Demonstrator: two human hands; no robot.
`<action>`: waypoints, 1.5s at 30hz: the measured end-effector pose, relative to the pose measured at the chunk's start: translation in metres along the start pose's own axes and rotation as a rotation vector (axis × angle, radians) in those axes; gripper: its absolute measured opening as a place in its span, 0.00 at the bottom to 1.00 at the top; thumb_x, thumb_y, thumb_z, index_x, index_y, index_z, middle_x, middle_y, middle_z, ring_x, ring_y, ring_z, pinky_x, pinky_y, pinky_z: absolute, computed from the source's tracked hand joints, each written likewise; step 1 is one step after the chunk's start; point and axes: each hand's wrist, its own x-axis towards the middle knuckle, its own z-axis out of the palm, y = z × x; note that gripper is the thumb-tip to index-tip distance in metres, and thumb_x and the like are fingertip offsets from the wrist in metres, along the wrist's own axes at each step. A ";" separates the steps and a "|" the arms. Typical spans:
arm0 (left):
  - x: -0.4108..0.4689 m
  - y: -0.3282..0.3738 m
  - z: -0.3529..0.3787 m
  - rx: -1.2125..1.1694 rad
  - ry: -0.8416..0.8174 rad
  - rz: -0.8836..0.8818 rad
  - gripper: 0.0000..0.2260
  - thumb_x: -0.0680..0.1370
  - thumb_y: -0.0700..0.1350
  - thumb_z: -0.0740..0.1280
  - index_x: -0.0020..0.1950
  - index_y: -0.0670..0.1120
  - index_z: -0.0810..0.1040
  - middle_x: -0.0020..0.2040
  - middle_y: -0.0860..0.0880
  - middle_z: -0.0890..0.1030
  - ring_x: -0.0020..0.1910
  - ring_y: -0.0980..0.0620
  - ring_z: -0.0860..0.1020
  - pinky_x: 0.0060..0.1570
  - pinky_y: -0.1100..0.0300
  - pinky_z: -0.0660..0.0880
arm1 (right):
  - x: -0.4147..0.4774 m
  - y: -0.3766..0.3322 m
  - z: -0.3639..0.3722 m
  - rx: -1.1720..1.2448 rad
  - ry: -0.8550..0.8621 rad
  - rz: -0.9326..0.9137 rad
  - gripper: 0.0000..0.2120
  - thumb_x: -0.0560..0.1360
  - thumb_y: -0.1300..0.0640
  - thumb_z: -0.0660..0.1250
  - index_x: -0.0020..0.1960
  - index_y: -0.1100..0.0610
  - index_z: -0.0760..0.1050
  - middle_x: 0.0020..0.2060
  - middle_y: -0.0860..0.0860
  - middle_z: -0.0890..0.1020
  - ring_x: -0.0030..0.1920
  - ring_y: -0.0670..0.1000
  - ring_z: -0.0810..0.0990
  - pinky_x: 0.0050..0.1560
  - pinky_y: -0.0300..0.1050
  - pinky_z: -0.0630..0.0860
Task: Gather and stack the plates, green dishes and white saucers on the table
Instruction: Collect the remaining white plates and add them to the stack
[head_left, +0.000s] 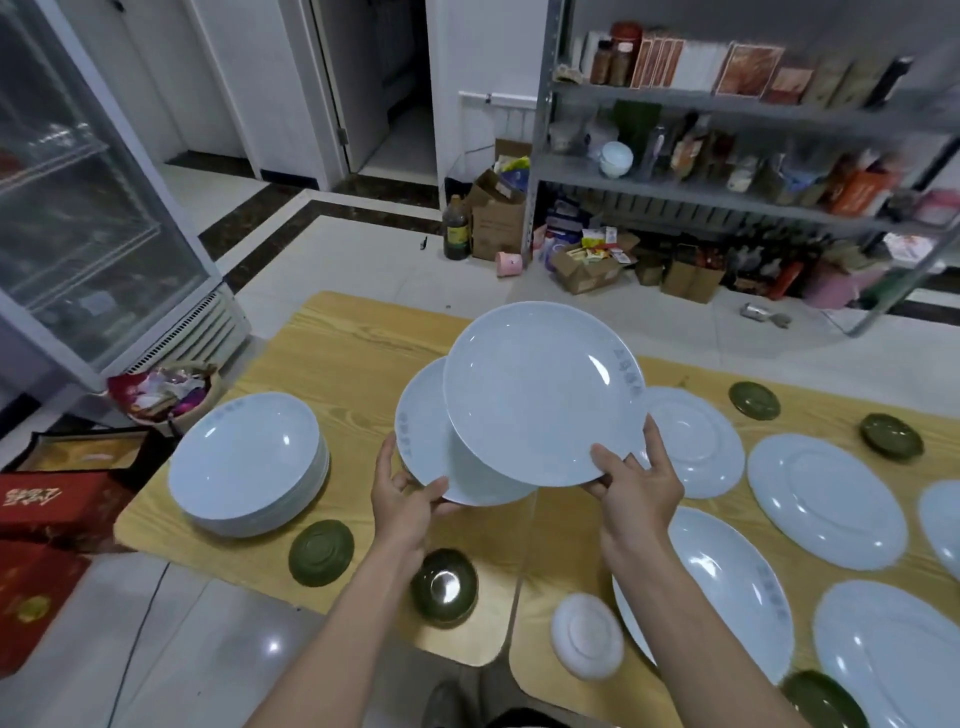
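Across the wooden surface (353, 358) in front of you, the biggest items are the large white plates (826, 501) lying face down along your right side, several of them spread out and apart from each other. At the left end sits a tall stack of white plates (249, 467), rims lined up. Above the middle you hold two plates clear of the surface: your right hand (636, 480) pinches the near rim of the upper plate (540, 395), thumb on top and fingers beneath, while your left hand (408, 493) grips the near edge of the lower plate (431, 447), which the upper one partly overlaps. Green dishes (321, 553) are scattered about, one near the stack, one below your left forearm, others at the far right. A small white saucer (587, 636) lies upside down close to the near edge.
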 end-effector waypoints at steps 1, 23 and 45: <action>0.007 0.000 0.000 0.003 0.003 -0.003 0.43 0.70 0.25 0.72 0.68 0.68 0.67 0.58 0.44 0.79 0.54 0.42 0.82 0.38 0.51 0.83 | 0.003 0.001 0.002 -0.006 0.011 0.000 0.36 0.72 0.73 0.70 0.72 0.44 0.70 0.46 0.45 0.87 0.49 0.50 0.86 0.39 0.45 0.83; 0.090 -0.015 -0.014 0.148 0.073 -0.088 0.43 0.70 0.27 0.73 0.78 0.56 0.62 0.55 0.34 0.78 0.48 0.45 0.84 0.40 0.52 0.83 | 0.054 0.050 0.018 -0.089 0.105 0.108 0.38 0.71 0.75 0.70 0.75 0.50 0.68 0.46 0.44 0.87 0.48 0.48 0.86 0.37 0.45 0.82; 0.104 -0.013 -0.028 0.175 -0.153 -0.084 0.37 0.74 0.28 0.71 0.76 0.56 0.66 0.35 0.52 0.78 0.44 0.47 0.85 0.40 0.53 0.83 | 0.070 0.107 0.052 -0.227 0.049 0.277 0.41 0.71 0.76 0.68 0.78 0.50 0.63 0.46 0.47 0.85 0.51 0.54 0.85 0.39 0.50 0.84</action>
